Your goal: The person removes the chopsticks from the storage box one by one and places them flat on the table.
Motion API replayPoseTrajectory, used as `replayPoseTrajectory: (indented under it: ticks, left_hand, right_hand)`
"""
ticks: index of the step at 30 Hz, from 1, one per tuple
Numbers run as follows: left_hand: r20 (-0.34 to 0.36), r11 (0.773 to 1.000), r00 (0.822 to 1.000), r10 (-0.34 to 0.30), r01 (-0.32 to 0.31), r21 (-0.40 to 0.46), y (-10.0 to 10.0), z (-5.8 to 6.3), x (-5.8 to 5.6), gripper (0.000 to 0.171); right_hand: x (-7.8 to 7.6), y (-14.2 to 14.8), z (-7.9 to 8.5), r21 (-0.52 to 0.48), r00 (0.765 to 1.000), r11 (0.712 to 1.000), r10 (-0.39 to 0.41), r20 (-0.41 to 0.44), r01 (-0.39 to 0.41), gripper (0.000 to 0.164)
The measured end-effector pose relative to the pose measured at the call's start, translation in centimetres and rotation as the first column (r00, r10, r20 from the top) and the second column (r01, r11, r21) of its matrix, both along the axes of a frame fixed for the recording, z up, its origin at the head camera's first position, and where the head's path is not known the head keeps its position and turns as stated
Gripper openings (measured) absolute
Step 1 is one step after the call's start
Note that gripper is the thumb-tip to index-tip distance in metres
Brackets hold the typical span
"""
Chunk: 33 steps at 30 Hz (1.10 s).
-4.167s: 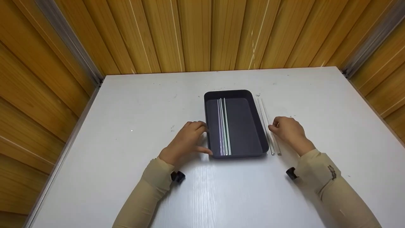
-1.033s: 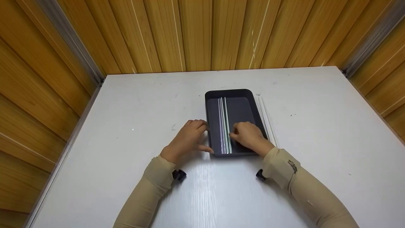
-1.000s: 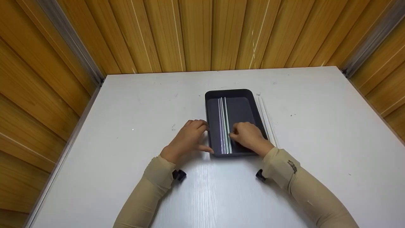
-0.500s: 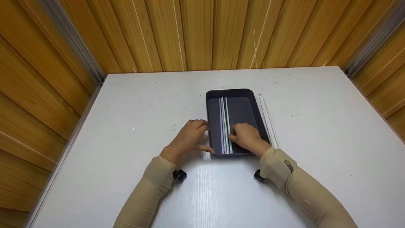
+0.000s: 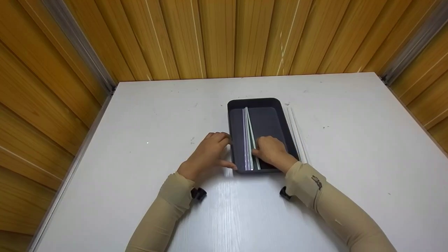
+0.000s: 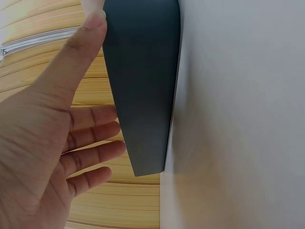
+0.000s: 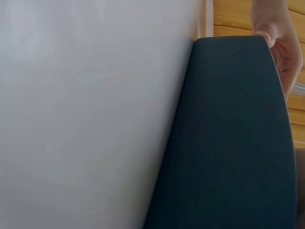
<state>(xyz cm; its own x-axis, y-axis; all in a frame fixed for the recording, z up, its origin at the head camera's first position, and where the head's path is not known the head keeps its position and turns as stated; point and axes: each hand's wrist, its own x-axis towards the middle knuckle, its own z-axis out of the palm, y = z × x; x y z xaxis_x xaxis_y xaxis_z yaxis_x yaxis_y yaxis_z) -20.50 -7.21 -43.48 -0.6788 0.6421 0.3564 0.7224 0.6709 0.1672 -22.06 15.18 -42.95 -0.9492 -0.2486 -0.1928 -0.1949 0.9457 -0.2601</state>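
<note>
A dark rectangular tray stands on the white table in the head view. Its outer wall fills much of both wrist views. My left hand rests at its left side, thumb on the rim near the front corner and the other fingers loosely extended along the edge. Inside lie several thin sticks, a purple stick among them. My right hand reaches into the tray, pinching a pale green stick with curled fingers. That stick slants away from the others at its near end.
Two whitish thin sticks lie on the table along the tray's right side, partly behind the right forearm. Wood-patterned walls enclose the table at the back and both sides.
Over the last seconds my right hand moved left from the sticks outside into the tray. Since half a second ago the green stick's near end swung right and its far end left. The left hand stayed put.
</note>
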Motion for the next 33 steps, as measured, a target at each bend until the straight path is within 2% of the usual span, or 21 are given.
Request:
replayPoseTrajectory:
  ticks: [7,12,20,33]
  left_hand:
    - [0.002,1.000,1.000,0.000,0.000,0.001,0.0,0.1,0.0,0.074]
    - [0.012,1.000,1.000,0.003,-0.003,0.003,0.0,0.0,0.0,0.076]
    - [-0.016,1.000,1.000,-0.005,0.005,0.010,0.0,-0.1,-0.1,0.073]
    - [0.004,1.000,1.000,0.000,0.000,0.009,0.0,0.0,-0.1,0.072]
  right_hand:
    - [-0.2,-0.2,0.0,0.025,1.000,1.000,-0.006,0.001,0.006,0.026]
    - [-0.2,-0.2,0.0,0.017,1.000,1.000,-0.006,-0.003,0.006,0.034]
    - [-0.2,0.1,0.1,-0.008,0.999,1.000,-0.028,-0.019,0.027,0.046]
    - [0.0,0.8,0.1,-0.080,0.996,0.997,-0.018,-0.084,0.012,0.035]
